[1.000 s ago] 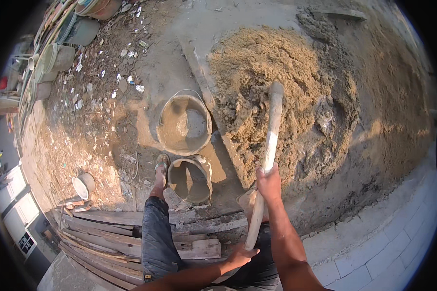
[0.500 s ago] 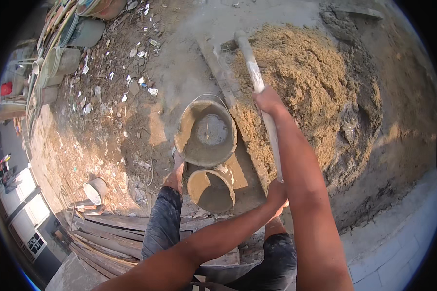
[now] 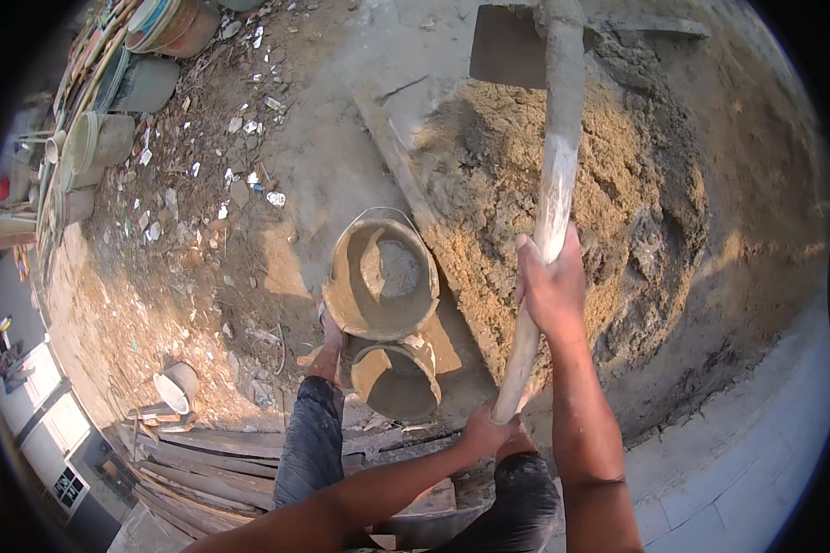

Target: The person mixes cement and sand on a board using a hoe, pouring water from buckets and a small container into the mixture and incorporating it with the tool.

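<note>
Both my hands grip the pale wooden handle of a hoe (image 3: 553,184), raised over a pile of damp brown sand (image 3: 581,166). Its flat, dark blade (image 3: 507,48) hangs above the far edge of the pile. My right hand (image 3: 555,284) is wrapped round the middle of the handle. Lower down, my left hand (image 3: 491,429) closes on the butt end, close to my right knee. To the left of the pile stand two mud-coated buckets: a larger bucket (image 3: 341,288) with a wire bail, and a smaller bucket (image 3: 431,398) nearer me.
A wooden board (image 3: 398,170) edges the sand on its left. Stacked planks (image 3: 212,470) lie near my left leg, beside a small white-rimmed bucket (image 3: 186,378). Several buckets (image 3: 148,85) line the far left, past littered soil. Pale paving (image 3: 738,488) runs along the lower right.
The hoe has come up off the ground, its blade now showing above the sand. My right hand has moved right and lower in view; my left hand has shifted down and left.
</note>
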A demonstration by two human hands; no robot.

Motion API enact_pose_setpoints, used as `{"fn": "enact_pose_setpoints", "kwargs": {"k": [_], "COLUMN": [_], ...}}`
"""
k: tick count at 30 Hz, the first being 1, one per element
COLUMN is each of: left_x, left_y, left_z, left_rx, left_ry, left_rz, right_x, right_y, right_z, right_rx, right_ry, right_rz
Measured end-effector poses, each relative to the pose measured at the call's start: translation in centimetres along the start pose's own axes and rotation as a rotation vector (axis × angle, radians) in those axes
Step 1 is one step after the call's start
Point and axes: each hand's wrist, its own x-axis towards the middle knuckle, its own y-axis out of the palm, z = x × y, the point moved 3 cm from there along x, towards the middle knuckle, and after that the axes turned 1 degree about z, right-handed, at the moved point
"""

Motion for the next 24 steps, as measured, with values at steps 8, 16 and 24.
{"fn": "enact_pose_setpoints", "kwargs": {"k": [8,16,24], "left_x": [16.5,-2.5,2.3], "left_y": [5.0,10.4,4.5], "left_z": [-8.2,0.9,-2.5], "left_rx": [-0.516,-0.189,0.264], "left_ry": [0.077,-0.126,0.184], "left_rz": [-0.237,0.142,0.233], "right_x": [25.2,3.7,-2.0], "right_y": [1.6,-7.4,-12.7], "right_z": [-6.3,-16.0,-6.0], "right_rx": [-0.542,-0.107,0.096], "right_ry": [-0.096,0.015,-0.208], "right_rz": [0.135,0.063,-0.444]}}
